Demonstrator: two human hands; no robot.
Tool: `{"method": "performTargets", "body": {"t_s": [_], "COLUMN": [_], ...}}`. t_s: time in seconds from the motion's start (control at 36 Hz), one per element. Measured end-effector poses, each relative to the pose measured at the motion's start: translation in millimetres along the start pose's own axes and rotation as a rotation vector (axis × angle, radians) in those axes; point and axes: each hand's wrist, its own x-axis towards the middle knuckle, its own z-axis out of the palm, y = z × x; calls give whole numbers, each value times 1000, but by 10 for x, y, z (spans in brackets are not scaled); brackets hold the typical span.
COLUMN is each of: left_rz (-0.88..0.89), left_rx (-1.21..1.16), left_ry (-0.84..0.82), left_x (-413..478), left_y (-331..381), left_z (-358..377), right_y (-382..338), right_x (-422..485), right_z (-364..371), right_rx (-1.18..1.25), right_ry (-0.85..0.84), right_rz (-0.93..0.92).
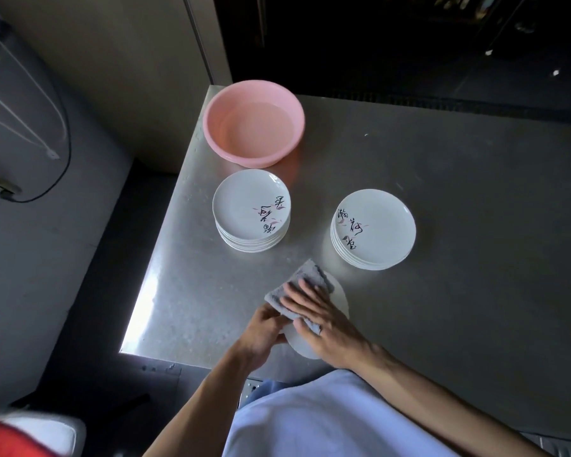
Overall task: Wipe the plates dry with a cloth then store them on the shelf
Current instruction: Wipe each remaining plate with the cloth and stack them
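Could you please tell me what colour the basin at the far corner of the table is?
The basin is plain pink, shown clearly in the head view.

The grey metal bench (459, 192) is shiny, and bright light (142, 301) hits its left edge. A grey wall (20, 252) on the left has a black wire (65, 150) hanging on it. A tan panel (119, 61) stands behind. The far side is very dark.

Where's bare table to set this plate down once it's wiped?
Widest: bare table right of the right stack. Also the gap between it and the left stack, and the front-left corner beside the left hand. Crowded: pink basin close behind the left stack.
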Motion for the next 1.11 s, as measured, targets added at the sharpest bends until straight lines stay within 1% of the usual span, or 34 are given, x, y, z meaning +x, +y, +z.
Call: {"method": "performTargets", "body": {"t_s": [0.03, 0.06, 0.08, 0.14, 0.17, 0.19, 0.22, 0.25, 0.33, 0.39, 0.42, 0.44, 0.47, 0.5, 0.53, 0.56, 0.58, 0.61, 0.69, 0.72, 0.75, 0.78, 0.81, 0.86, 0.92, 0.94, 1.0, 1.03, 1.06, 1.11], "left_rz": [2, 3, 1, -16, -25, -35, -41, -40, -10, 13, 12, 9, 6, 0, -7, -8, -10, -10, -6, -4, -4, -2, 2, 14, 25, 26, 11, 8, 8, 16], "left_rx": [-20, -53, -91, -171, -201, -214, -209, -176, -34, 9, 19, 23, 25, 19, 18, 14, 15, 15, 24, 29, 26, 12, -16, -96, -171, -190, -195, -175, -130, -48], "left_ry": [-18, -29, -27, 23, 57, 82, 93, 91, 50, 33, 35, 35, 30, 23, 21, 19, 19, 17, 17, 14, 9, -1, -15, -23, -2, 25, 81, 93, 92, 82], "left_x": [-7, -12, -9, 8, 22, 33, 33, 37, 45, 47, 42, 35, 30, 31, 34, 33, 32, 36, 47, 42, 33, 20, 2, -24, -12, -1, 19, 26, 33, 29], "left_y": [-21, -44, -68, -92, -90, -84, -60, -27, 64, 80, 79, 85, 93, 97, 98, 101, 108, 108, 93, 79, 60, 40, 27, 6, -16, -19, 9, 39, 65, 100], "left_z": [2, 10, 11, 4, -3, -17, -17, -15, -6, -19, -30, -36, -41, -40, -38, -36, -29, -25, -25, -30, -32, -29, -17, 23, 66, 78, 96, 104, 105, 102], "right_y": [57, 80, 101, 94, 89, 60, 11, -40, -140, -126, -105, -68, -36, 1, 48, 72, 86, 54, -27, -37, -29, -7, 35, 154, 213, 215, 145, 75, 9, -88], "right_x": [-18, -15, -1, 87, 128, 160, 179, 183, 140, 118, 126, 146, 176, 217, 261, 297, 294, 258, 49, 0, -19, -13, -5, 64, 173, 210, 232, 234, 226, 175], "right_z": [27, 35, 46, -1, -22, -48, -71, -65, 30, 72, 78, 74, 62, 19, -5, -36, -29, -17, 27, 23, 21, 24, 49, 76, 31, 19, 19, 22, 32, 64], "right_rx": [-11, 2, 62, 276, 361, 395, 392, 370, 271, 178, 144, 91, 49, 48, 97, 128, 122, 94, 55, 46, 35, 23, 13, 8, 135, 188, 239, 265, 271, 203], "right_ry": [48, 116, 183, 310, 391, 455, 481, 464, 239, 165, 167, 203, 265, 325, 362, 357, 337, 300, 134, 82, 65, 73, 120, 257, 309, 317, 302, 269, 217, 134], "right_rz": [59, 174, 327, 631, 730, 760, 718, 622, 299, 125, 87, 88, 157, 311, 497, 620, 641, 553, 162, 84, 51, 66, 117, 322, 580, 639, 620, 570, 487, 256]}}
